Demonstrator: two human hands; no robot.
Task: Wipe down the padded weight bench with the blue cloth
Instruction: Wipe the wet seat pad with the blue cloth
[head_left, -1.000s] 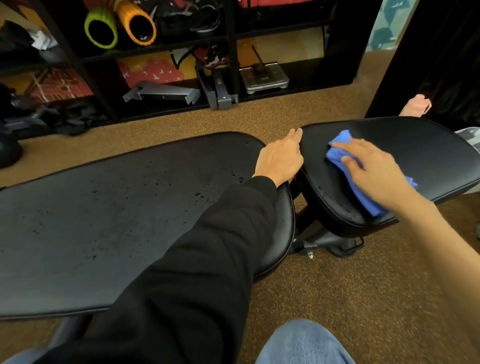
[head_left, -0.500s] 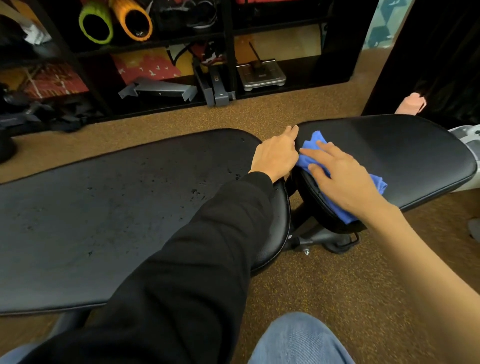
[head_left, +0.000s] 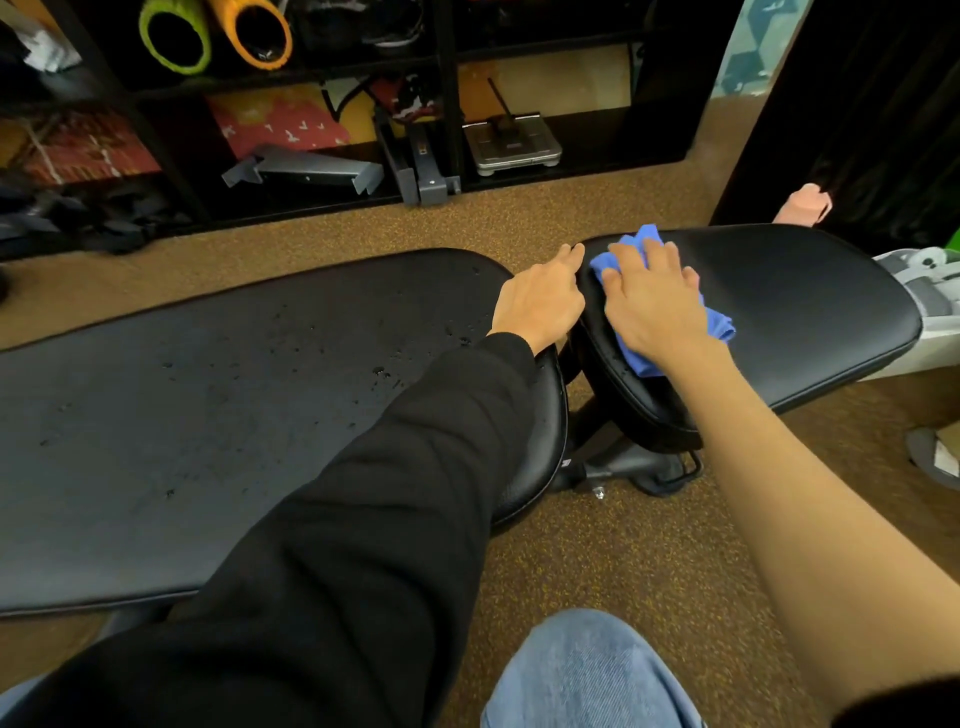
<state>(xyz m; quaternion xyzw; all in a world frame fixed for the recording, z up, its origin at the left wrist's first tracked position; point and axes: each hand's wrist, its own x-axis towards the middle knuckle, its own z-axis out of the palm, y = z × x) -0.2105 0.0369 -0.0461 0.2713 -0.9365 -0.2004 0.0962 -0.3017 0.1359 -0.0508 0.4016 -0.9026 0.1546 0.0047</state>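
The black padded weight bench has two pads: a long back pad (head_left: 208, 415) on the left, dotted with droplets, and a shorter seat pad (head_left: 810, 312) on the right. My right hand (head_left: 654, 301) lies flat on the blue cloth (head_left: 719, 325), pressing it onto the seat pad's left end. The cloth shows beyond my fingertips and beside my wrist. My left hand (head_left: 540, 304), in a black sleeve, rests on the right end of the back pad, fingers reaching the gap between the pads.
A black shelf unit (head_left: 447, 104) stands behind the bench with foam rollers (head_left: 208, 36), a scale (head_left: 511, 145) and metal brackets (head_left: 306, 171). Brown speckled floor (head_left: 623, 545) surrounds the bench. My jeans-clad knee (head_left: 587, 675) is below. White and green gear (head_left: 930, 291) sits at right.
My right hand has slid the blue cloth leftward and farther across the seat pad, toward its left end next to my left hand. My left hand has stayed put.
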